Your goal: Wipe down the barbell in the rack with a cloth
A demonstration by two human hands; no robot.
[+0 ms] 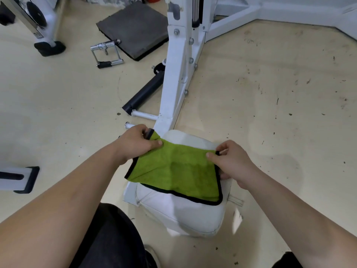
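Head view: you have the cloth point(177, 171) just below centre, spread between both hands over a white pad point(183, 215). It is green with black edging. Its long axis runs roughly 9 to 3 o'clock, the right end tipped slightly toward you. The far edge is stretched between your hands and the near black edge lies across the pad.

Your left hand point(135, 144) pinches the cloth's 10 o'clock corner, thumb on top and fingers curled beneath. Your right hand point(231, 163) pinches the 2 o'clock corner the same way, its lower fingers tucked behind the right edge.

A white bolted frame point(179, 74) rises from the pad's far side toward 12 o'clock. A black roller point(144, 91) lies on the floor just left of the frame, pointing from 7 to 1 o'clock. At 11 o'clock a chrome handle point(106, 53) touches the corner of a dark mat point(135, 28). Another white machine point(38, 22) stands in the far 10 o'clock corner, and a black-capped base point(19, 178) shows at 9 o'clock.

The floor point(270, 93) is beige and smooth, scuffed and speckled with dark marks, most of them on the 3 o'clock side. Your dark trousers point(116, 238) fill the 6 o'clock edge.
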